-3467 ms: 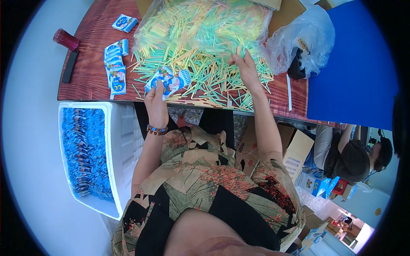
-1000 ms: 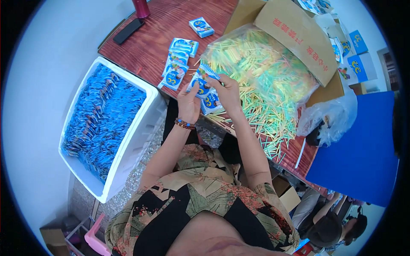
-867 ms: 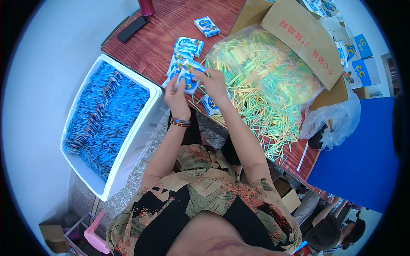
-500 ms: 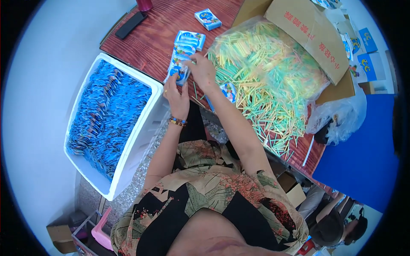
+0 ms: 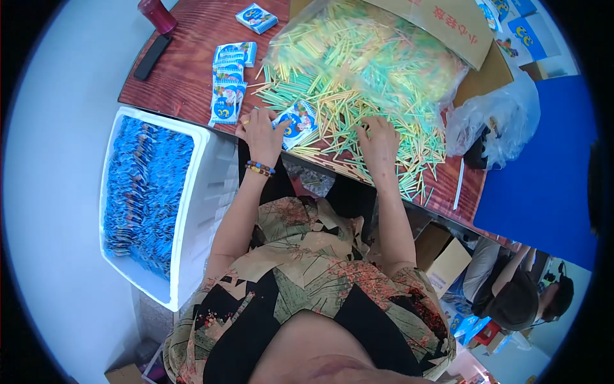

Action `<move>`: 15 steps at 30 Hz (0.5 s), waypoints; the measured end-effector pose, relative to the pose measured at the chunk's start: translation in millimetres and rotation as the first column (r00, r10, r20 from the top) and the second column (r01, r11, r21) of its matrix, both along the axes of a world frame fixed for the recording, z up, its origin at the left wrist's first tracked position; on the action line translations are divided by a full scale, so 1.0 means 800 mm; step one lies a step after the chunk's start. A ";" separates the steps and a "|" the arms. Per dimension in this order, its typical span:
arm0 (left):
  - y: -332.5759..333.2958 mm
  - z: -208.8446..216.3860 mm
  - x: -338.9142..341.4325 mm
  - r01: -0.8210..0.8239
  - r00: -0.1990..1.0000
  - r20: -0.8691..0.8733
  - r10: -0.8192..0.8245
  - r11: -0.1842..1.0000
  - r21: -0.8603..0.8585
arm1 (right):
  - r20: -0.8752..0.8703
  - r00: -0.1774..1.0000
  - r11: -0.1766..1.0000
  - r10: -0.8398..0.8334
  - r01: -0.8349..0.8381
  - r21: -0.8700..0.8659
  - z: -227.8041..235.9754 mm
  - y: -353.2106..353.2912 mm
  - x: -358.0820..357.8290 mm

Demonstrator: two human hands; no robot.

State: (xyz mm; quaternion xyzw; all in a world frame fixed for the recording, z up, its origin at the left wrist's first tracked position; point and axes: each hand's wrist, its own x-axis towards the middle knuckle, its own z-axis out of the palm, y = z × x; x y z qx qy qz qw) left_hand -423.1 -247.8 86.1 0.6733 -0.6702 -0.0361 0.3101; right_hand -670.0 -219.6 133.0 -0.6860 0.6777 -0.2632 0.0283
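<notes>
A blue-and-white packet point(image 5: 299, 125) lies near the table's front edge, among thin yellow and green sticks point(image 5: 345, 105). My left hand point(image 5: 261, 137) is just left of it, the thumb at the packet's edge and apart from the bent fingers. Further right, my right hand point(image 5: 381, 150) reaches down onto the loose sticks. A gap shows between its thumb and forefinger, and no held stick can be made out. Beyond my left hand, an overlapping row of similar packets point(image 5: 228, 102) runs away from the edge.
A white foam box point(image 5: 199, 160) full of blue packets stands at the left. On the table are a black phone-like slab point(image 5: 152, 57), a red cylinder point(image 5: 157, 16) and another packet point(image 5: 256, 18). A cardboard box point(image 5: 457, 29) and clear bag point(image 5: 492, 121) lie right; a person point(image 5: 511, 294) is behind.
Both hands have left the row of packets. My left hand has shifted to the single packet, and my right hand has moved right to the sticks. The view has turned somewhat.
</notes>
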 end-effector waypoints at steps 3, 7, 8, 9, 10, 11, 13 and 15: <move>-0.004 -0.004 -0.002 0.001 1.000 -0.012 -0.002 0.996 -0.089 | 0.081 0.996 0.995 0.032 -0.024 -0.098 0.000 -0.002 0.012; -0.010 0.005 0.001 0.043 0.999 0.023 -0.039 0.971 -0.233 | 0.209 0.961 0.977 0.181 -0.152 -0.147 -0.001 -0.012 0.034; -0.009 0.009 0.004 0.080 0.996 0.047 -0.071 0.969 -0.232 | 0.214 0.960 0.977 0.180 -0.150 -0.150 -0.002 -0.015 0.040; -0.009 0.009 0.005 0.082 0.996 0.052 -0.072 0.969 -0.234 | 0.255 0.940 0.972 0.226 -0.200 -0.122 -0.002 -0.019 0.045; -0.009 0.009 0.006 0.108 0.994 0.036 -0.103 0.971 -0.212 | 0.296 0.916 0.963 0.270 -0.252 -0.096 -0.003 -0.023 0.050; -0.010 0.010 0.007 0.135 0.991 0.019 -0.134 0.972 -0.193 | 0.297 0.916 0.963 0.270 -0.250 -0.101 -0.004 -0.026 0.053; -0.010 0.011 0.007 0.126 0.992 0.039 -0.120 0.964 -0.233 | 0.334 0.901 0.960 0.278 -0.269 -0.075 -0.005 -0.030 0.058; -0.009 0.021 0.005 0.120 0.992 0.057 -0.109 0.956 -0.268 | 0.408 0.880 0.969 0.245 -0.235 -0.077 -0.001 -0.032 0.062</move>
